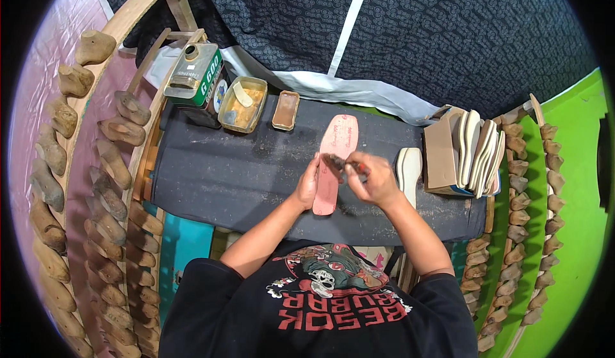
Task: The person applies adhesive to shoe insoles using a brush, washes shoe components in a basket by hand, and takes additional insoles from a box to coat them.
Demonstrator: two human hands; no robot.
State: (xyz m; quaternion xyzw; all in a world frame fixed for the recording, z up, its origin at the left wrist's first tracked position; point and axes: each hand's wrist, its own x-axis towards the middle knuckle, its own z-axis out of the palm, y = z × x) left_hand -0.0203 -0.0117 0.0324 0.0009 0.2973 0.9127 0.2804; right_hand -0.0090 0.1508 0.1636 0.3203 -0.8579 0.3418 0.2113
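Observation:
A long pink insole board point(338, 139) with red print stands out against the dark table, its lower part in shadow. My left hand point(307, 183) grips its left edge, thumb up along the side. Over the middle of the board, my right hand point(373, 180) is closed around a dark hand tool point(337, 162) with some orange-red on its handle. The tool looks like pliers, but its exact kind is blurred. Its tip is over or against the board; I cannot tell whether it touches. To the right of my right hand lies a cream sole point(409, 165).
A black-covered table point(211, 178) holds a metal can point(195, 79), a tub with yellowish residue point(245, 105) and a small brown-filled container point(286, 110). At right, a cardboard box point(443, 156) holds several cream soles point(479, 153). Racks of wooden shoe lasts point(114, 162) flank both sides.

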